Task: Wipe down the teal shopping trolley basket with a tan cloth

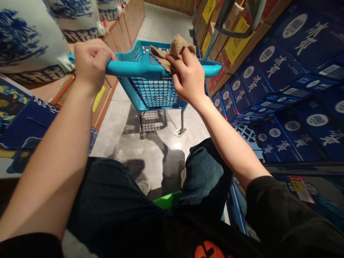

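A blue plastic shopping cart (129, 70) stands in front of me, its handlebar running across the view. Near the bar's left end, my left hand (92, 64) is wrapped round it in a fist. My right hand (188, 73) grips a brown cloth (178, 46) and presses it on the right part of the handlebar. The cloth bunches up above my fingers, and one flap lies over the middle of the bar. Some of the bar under the cloth is hidden.
Stacked dark blue beer boxes (268, 57) line the right side, with yellow price signs (238, 41) beyond. White sacks with blue prints (21, 43) stand on a wooden shelf at left. A green seat-like thing (168, 200) shows between my legs. Grey tiled floor (158, 25) runs ahead.
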The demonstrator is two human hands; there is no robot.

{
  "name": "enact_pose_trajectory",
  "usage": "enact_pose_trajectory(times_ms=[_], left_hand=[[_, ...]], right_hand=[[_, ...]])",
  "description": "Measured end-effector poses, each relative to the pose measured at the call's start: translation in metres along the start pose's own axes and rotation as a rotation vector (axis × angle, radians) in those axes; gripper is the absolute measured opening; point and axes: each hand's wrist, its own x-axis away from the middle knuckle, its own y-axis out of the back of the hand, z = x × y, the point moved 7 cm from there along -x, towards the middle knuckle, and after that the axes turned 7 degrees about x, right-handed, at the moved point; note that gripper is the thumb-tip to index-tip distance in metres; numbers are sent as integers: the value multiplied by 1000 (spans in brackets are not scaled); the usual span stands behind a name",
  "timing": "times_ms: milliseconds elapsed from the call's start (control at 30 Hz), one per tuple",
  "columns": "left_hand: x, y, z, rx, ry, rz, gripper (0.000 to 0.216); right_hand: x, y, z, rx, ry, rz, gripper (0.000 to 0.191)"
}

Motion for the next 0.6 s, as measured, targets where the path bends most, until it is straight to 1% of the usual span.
enact_pose_trajectory(times_ms=[67,133,200,300,367,433,533,600], left_hand=[[1,-1,-2,1,-4,0,20],[2,-2,-4,-2,-2,6,20],[2,-3,-6,-11,-2,14,22],[2,-4,-7,-32,-15,27,21],[1,-6,-7,-34,-13,42,21],[1,-6,-5,-24,-5,37,22],[0,-4,-7,-13,-20,-14,21],[1,-5,-8,-18,-20,-9,20]], right_hand=[[-1,2,12,-8,48,23,52],[-2,3,15,-30,83,45,52],[-2,4,7,-51,65,39,48],[0,3,-12,-64,-19,4,43],[1,2,-15,-57,-50,-6,44],[2,2,-8,-40,-41,-1,46],[1,4,7,-21,12,26,51],[-1,4,8,-29,36,46,52]])
